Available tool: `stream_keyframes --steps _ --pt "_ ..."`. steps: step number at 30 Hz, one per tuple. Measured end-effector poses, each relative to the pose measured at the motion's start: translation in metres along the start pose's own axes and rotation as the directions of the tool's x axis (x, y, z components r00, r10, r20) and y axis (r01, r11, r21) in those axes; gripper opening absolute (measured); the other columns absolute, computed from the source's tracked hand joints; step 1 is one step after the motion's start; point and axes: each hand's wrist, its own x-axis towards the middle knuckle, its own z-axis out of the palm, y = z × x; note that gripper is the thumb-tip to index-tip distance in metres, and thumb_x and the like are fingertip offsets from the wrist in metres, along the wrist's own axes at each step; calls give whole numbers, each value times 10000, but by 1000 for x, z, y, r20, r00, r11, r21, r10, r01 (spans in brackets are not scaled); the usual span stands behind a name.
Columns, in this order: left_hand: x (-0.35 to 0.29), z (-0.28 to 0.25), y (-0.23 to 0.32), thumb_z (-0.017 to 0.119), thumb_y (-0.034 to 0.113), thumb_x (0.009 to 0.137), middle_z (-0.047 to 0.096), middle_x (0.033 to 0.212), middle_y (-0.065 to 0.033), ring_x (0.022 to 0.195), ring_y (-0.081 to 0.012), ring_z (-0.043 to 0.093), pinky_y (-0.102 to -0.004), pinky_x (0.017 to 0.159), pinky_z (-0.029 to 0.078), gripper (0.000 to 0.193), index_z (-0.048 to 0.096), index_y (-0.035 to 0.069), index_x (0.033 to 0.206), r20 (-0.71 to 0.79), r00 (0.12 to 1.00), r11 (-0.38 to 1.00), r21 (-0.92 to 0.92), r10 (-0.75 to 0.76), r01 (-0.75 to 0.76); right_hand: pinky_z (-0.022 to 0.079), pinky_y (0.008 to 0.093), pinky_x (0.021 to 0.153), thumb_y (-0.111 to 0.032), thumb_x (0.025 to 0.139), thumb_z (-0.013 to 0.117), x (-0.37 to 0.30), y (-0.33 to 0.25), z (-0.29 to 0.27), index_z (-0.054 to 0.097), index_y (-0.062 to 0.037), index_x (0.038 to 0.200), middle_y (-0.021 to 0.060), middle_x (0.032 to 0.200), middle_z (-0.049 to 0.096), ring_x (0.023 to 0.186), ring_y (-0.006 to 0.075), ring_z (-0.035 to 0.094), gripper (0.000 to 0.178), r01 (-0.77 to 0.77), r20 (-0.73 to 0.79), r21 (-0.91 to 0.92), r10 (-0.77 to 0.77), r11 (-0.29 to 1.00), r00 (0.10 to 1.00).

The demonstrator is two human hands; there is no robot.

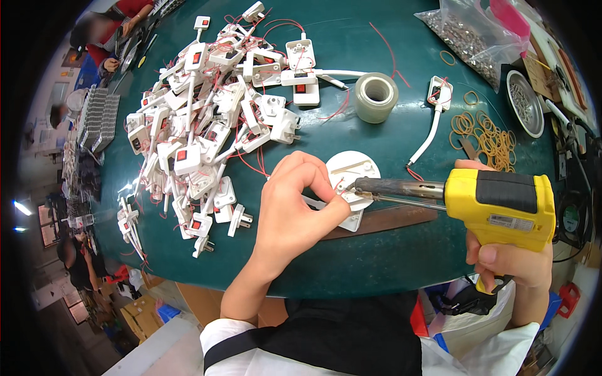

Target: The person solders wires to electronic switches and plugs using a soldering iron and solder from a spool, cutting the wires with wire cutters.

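My right hand grips a yellow and black soldering gun, fingers at its trigger. The gun's long metal barrel points left, its tip over a small white plug housing with a bit of red wire. The housing rests partly on a white round disc. From the left, my left hand pinches with thumb and forefinger beside the tip. What lies between those fingertips is hidden. Under the work lies a flat brown strip.
A large heap of white switch plugs with red wires fills the left. Behind the disc stand a clear tape roll and one wired plug. Rubber bands, a metal bowl and a bag of small parts lie right. A co-worker sits far left.
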Motion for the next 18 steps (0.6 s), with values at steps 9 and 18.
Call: stream_keyframes --steps 9,18 --pt "0 1 -3 677 27 591 576 780 -70 783 -205 568 -315 719 442 121 560 19 620 -20 1000 1000 -14 12 -12 498 242 392 -118 601 743 3 18 2 376 60 1377 118 686 620 483 150 591 877 188 -117 29 -183 982 976" --pt "1 0 -2 673 16 590 585 773 -70 766 -197 575 -305 710 447 107 569 18 614 -10 1000 1000 -7 19 -19 494 238 380 -112 603 718 1 10 6 376 60 1377 118 671 614 478 148 592 864 110 -127 22 -107 994 986"
